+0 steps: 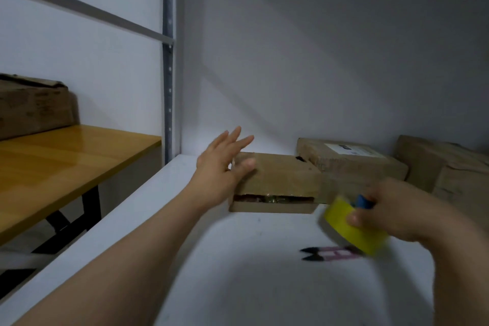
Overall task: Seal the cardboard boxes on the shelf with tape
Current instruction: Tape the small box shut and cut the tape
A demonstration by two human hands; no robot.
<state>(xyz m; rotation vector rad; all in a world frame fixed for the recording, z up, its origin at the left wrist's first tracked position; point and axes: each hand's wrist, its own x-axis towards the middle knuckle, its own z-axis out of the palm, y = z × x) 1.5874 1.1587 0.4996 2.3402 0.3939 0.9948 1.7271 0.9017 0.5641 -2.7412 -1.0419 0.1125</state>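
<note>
Three boxes (280, 177) on the shelf (238, 272), scissors (328, 253) in front.

Tape roll (354, 225), near right: showing bright yellow, with a blue piece (363, 201) at its top.
Snips (330, 253), near: showing pink handles with pale bars, ending in black tips.
Shelf board (238, 272): showing plain white.
Flat box (280, 174), centre: showing brown cardboard, a dark reddish band running along its near gap.
Second box (330, 164), right: showing brown, carrying a white label (352, 151) with dark print.
Third box (449, 167), far right: showing brown.
Table (66, 167), left: showing honey-yellow wood on black legs (90, 201).
Table box (34, 106), far left: showing brown with faint darker print.
Post (168, 61): showing grey, dotted with holes.
</note>
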